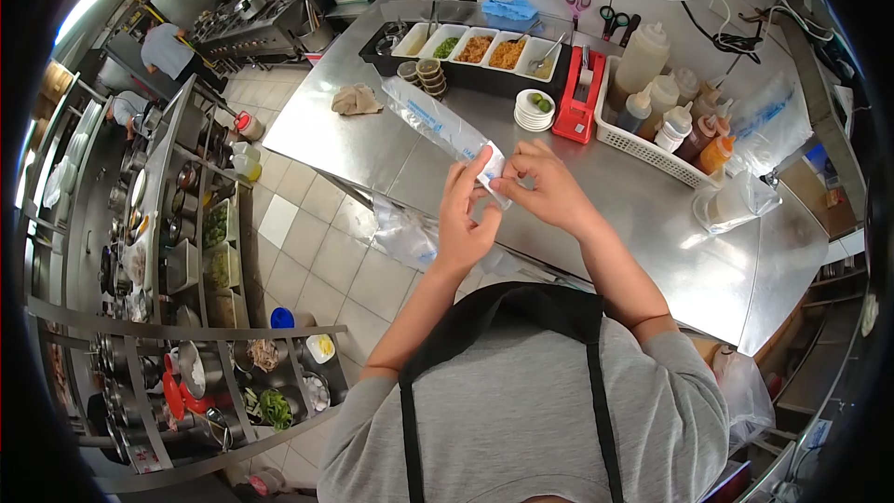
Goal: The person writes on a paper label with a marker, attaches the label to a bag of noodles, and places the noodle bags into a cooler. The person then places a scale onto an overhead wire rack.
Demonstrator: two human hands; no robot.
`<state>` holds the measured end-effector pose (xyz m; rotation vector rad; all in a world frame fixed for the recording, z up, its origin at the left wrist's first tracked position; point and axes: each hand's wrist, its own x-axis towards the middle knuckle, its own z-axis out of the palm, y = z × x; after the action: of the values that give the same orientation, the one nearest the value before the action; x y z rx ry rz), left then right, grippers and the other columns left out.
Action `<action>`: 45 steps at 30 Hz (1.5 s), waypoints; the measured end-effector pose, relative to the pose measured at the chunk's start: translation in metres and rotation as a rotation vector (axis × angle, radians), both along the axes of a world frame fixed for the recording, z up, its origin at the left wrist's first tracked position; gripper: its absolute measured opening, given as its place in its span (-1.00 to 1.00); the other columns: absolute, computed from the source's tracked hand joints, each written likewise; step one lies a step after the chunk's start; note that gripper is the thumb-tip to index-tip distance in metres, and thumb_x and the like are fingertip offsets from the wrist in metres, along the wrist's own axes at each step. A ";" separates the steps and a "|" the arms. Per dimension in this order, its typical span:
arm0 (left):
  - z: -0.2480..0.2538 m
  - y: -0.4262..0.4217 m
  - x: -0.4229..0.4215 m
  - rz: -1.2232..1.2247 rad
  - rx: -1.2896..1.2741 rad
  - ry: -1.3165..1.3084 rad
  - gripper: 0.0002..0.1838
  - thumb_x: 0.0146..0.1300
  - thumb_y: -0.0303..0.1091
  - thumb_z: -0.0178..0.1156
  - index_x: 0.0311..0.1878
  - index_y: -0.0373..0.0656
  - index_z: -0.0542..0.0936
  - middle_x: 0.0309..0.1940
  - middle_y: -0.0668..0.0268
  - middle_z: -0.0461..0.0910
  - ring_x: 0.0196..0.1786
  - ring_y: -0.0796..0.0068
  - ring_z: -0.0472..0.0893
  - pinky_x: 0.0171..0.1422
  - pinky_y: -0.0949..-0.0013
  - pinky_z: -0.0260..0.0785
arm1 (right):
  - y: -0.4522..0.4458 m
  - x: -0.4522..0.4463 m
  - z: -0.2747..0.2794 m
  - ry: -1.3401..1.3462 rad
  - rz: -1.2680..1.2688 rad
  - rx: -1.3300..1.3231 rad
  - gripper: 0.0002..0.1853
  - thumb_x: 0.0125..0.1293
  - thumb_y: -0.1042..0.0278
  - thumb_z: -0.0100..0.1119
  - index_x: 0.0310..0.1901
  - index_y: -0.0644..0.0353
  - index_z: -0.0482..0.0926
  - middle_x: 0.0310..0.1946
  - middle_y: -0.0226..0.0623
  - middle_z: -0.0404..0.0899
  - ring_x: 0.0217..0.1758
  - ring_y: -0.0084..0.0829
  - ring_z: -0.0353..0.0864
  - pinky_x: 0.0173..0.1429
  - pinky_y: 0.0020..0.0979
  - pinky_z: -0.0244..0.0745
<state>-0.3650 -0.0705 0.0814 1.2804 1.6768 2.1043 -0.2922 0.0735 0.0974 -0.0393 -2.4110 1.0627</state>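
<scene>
A long, flat folded clear plastic bag (pixel 430 121) with blue print stretches over the steel table, its near end between my hands. My left hand (pixel 461 219) grips that near end, thumb and fingers closed around it. At the same end, my right hand (pixel 549 184) pinches the plastic between thumb and curled fingers. Just beyond my right hand stands a stack of small white dishes (pixel 534 114) with green limes on top. A red tape dispenser (pixel 579 98) is to the right of the dishes. Stacked lidded sauce cups (pixel 431 77) sit near the bag's far end.
A black condiment holder (pixel 391 63) with white tubs lines the table's back. A white basket (pixel 643 151) of squeeze bottles stands right, near a bagged container (pixel 736 200). A brown cloth (pixel 357 100) lies left. Shelves of food and two people (pixel 168 51) are farther left.
</scene>
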 end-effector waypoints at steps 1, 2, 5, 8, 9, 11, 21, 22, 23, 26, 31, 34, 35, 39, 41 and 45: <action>0.000 -0.001 0.000 -0.025 0.040 -0.034 -0.49 0.20 -0.61 0.16 0.26 -0.18 0.41 -0.12 0.34 0.37 -0.21 0.63 0.44 -0.14 0.59 0.38 | 0.000 -0.002 -0.003 0.011 -0.007 0.018 -0.72 0.10 0.21 0.34 -0.49 0.19 0.46 -0.48 -0.33 0.38 -0.35 -0.31 0.30 -0.16 -0.36 0.22; -0.003 0.000 -0.003 0.053 0.009 -0.008 -0.51 0.21 -0.59 0.16 0.25 -0.19 0.42 -0.16 0.35 0.38 -0.24 0.65 0.43 -0.16 0.60 0.37 | 0.000 -0.003 -0.005 0.022 -0.015 0.034 -0.71 0.08 0.21 0.35 -0.50 0.19 0.45 -0.49 -0.32 0.37 -0.37 -0.29 0.29 -0.17 -0.35 0.23; -0.013 0.003 -0.010 0.219 -0.053 -0.008 -0.56 0.25 -0.55 0.17 0.22 -0.23 0.45 -0.25 0.38 0.41 -0.29 0.69 0.41 -0.21 0.62 0.32 | -0.008 -0.003 -0.004 0.054 -0.169 0.104 -0.66 0.04 0.19 0.40 -0.52 0.21 0.42 -0.51 -0.33 0.37 -0.37 -0.30 0.34 -0.20 -0.37 0.27; -0.008 0.004 -0.013 0.215 -0.069 -0.165 -0.56 0.26 -0.52 0.18 0.22 -0.26 0.43 -0.28 0.38 0.46 -0.32 0.71 0.42 -0.23 0.62 0.30 | -0.015 0.000 -0.006 -0.004 -0.247 -0.128 -0.66 0.04 0.21 0.42 -0.46 0.22 0.44 -0.52 -0.39 0.42 -0.33 -0.44 0.42 -0.24 -0.40 0.32; -0.008 0.004 -0.013 0.189 -0.085 -0.223 -0.53 0.27 -0.52 0.18 0.26 -0.26 0.39 -0.27 0.36 0.48 -0.33 0.72 0.42 -0.22 0.62 0.31 | -0.013 0.003 -0.008 -0.082 -0.174 -0.219 -0.68 0.06 0.23 0.41 -0.45 0.22 0.44 -0.51 -0.42 0.45 -0.33 -0.49 0.43 -0.25 -0.43 0.33; -0.006 0.008 -0.011 0.131 -0.019 -0.328 -0.44 0.26 -0.52 0.18 0.33 -0.26 0.29 -0.29 0.37 0.51 -0.34 0.74 0.42 -0.22 0.63 0.30 | -0.009 0.013 -0.016 -0.235 -0.037 -0.412 -0.71 0.10 0.27 0.40 -0.41 0.22 0.45 -0.49 -0.47 0.49 -0.33 -0.60 0.46 -0.26 -0.48 0.34; -0.042 0.073 0.005 -0.519 -0.014 -0.790 -0.41 0.26 -0.46 0.19 0.32 -0.31 0.21 -0.19 0.29 0.57 -0.16 0.55 0.57 -0.05 0.50 0.42 | -0.009 0.113 -0.064 -0.156 -0.172 -0.990 -0.81 0.16 0.43 0.32 -0.41 0.21 0.46 -0.49 -0.43 0.55 -0.44 -0.66 0.50 -0.31 -0.58 0.40; -0.033 0.079 0.018 -0.572 0.002 -0.818 -0.44 0.27 -0.44 0.19 0.30 -0.30 0.24 -0.16 0.27 0.57 -0.12 0.50 0.59 -0.01 0.47 0.43 | -0.010 0.131 -0.060 -0.157 -0.197 -1.019 -0.81 0.15 0.44 0.33 -0.41 0.19 0.46 -0.47 -0.43 0.55 -0.42 -0.65 0.51 -0.28 -0.57 0.42; -0.022 0.081 0.040 -0.564 -0.017 -0.859 -0.52 0.28 -0.39 0.19 0.22 -0.28 0.32 -0.09 0.18 0.58 0.02 0.38 0.59 0.12 0.38 0.43 | -0.008 0.148 -0.056 -0.154 -0.214 -1.042 -0.82 0.15 0.44 0.33 -0.41 0.18 0.46 -0.46 -0.43 0.56 -0.40 -0.64 0.52 -0.26 -0.56 0.44; -0.029 0.091 0.090 -0.969 -0.225 -0.609 -0.57 0.29 -0.37 0.19 0.17 -0.31 0.39 -0.02 0.12 0.56 0.07 0.33 0.57 0.17 0.31 0.41 | -0.007 0.202 -0.058 -0.015 -0.256 -1.160 -0.82 0.13 0.46 0.34 -0.41 0.17 0.46 -0.46 -0.43 0.55 -0.42 -0.64 0.53 -0.26 -0.56 0.46; -0.027 0.110 0.207 -1.004 -0.447 -0.574 -0.62 0.32 -0.28 0.16 0.09 -0.35 0.47 -0.02 0.11 0.57 0.03 0.27 0.59 0.18 0.26 0.41 | -0.010 0.312 -0.051 0.075 -0.388 -1.119 -0.78 0.14 0.45 0.34 -0.45 0.16 0.42 -0.50 -0.41 0.55 -0.45 -0.61 0.53 -0.31 -0.55 0.47; -0.022 0.126 0.289 -1.020 -0.333 -0.668 -0.62 0.34 -0.24 0.13 0.07 -0.35 0.49 -0.06 0.12 0.59 -0.01 0.25 0.61 0.14 0.23 0.44 | -0.013 0.404 -0.057 0.065 -0.401 -1.087 -0.81 0.13 0.45 0.35 -0.43 0.17 0.46 -0.48 -0.44 0.54 -0.42 -0.65 0.54 -0.28 -0.56 0.48; -0.019 0.133 0.314 -1.029 -0.286 -0.705 -0.62 0.34 -0.23 0.13 0.07 -0.34 0.49 -0.08 0.13 0.60 -0.03 0.25 0.62 0.13 0.22 0.46 | -0.017 0.434 -0.059 0.088 -0.429 -1.072 -0.80 0.14 0.45 0.35 -0.44 0.17 0.44 -0.48 -0.45 0.55 -0.44 -0.64 0.54 -0.29 -0.56 0.48; -0.013 0.162 0.404 -1.075 -0.224 -0.756 -0.65 0.34 -0.21 0.12 0.02 -0.30 0.51 -0.13 0.12 0.61 -0.09 0.22 0.64 0.07 0.18 0.51 | -0.033 0.541 -0.066 0.111 -0.542 -1.009 -0.78 0.17 0.42 0.33 -0.46 0.17 0.42 -0.51 -0.42 0.56 -0.42 -0.63 0.55 -0.27 -0.57 0.47; -0.007 0.178 0.445 -1.092 -0.217 -0.760 -0.67 0.34 -0.20 0.11 0.00 -0.27 0.52 -0.16 0.11 0.62 -0.13 0.21 0.65 0.06 0.17 0.52 | -0.044 0.580 -0.068 0.132 -0.645 -1.032 -0.78 0.18 0.42 0.32 -0.46 0.18 0.42 -0.51 -0.42 0.56 -0.42 -0.63 0.55 -0.26 -0.57 0.46; 0.003 0.207 0.518 -1.217 -0.220 -0.792 -0.68 0.35 -0.17 0.09 -0.02 -0.24 0.52 -0.15 0.08 0.62 -0.15 0.20 0.65 0.05 0.16 0.53 | -0.054 0.651 -0.077 0.192 -0.806 -0.990 -0.78 0.18 0.42 0.32 -0.44 0.19 0.42 -0.50 -0.42 0.55 -0.40 -0.64 0.54 -0.26 -0.57 0.46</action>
<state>0.1531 0.1361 0.0844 0.8180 0.4904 1.2847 0.3593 0.0191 0.0209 -1.0652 -1.2524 1.5743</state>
